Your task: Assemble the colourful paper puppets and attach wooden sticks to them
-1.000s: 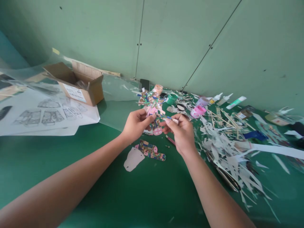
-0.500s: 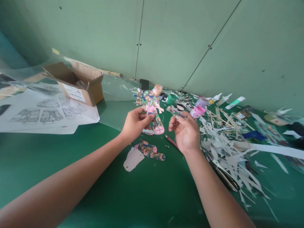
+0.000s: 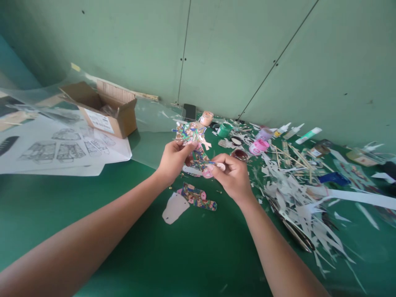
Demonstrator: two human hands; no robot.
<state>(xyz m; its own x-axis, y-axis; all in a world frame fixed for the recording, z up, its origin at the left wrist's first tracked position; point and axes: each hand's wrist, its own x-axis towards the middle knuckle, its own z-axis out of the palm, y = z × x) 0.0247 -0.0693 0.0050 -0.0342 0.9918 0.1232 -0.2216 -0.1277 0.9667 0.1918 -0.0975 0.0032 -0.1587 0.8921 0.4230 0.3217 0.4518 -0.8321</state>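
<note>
My left hand (image 3: 175, 161) pinches a camouflage-patterned paper puppet figure (image 3: 191, 133) with pink parts, held above the green table. My right hand (image 3: 232, 175) is closed on a small camouflage strip with a pale rounded end (image 3: 220, 166). That strip lies against the lower limb of the figure; whether the two are joined I cannot tell. Below the hands, on the table, are camouflage limb pieces (image 3: 198, 197) with pink ends. They overlap a plain light cut-out (image 3: 175, 208) with small holes. A tiny fastener (image 3: 219, 191) lies to their right.
An open cardboard box (image 3: 123, 117) stands at the back left beside printed sheets (image 3: 40, 152). Paint jars, green (image 3: 224, 130) and pink (image 3: 259, 147), and glue tubes (image 3: 308, 135) line the back. Paper scraps (image 3: 297, 202) and scissors (image 3: 295, 233) spread over the right side.
My right hand has moved left and down, bringing its camouflage strip against the figure's lower limb. My left hand still holds the figure. The view has shifted slightly.
</note>
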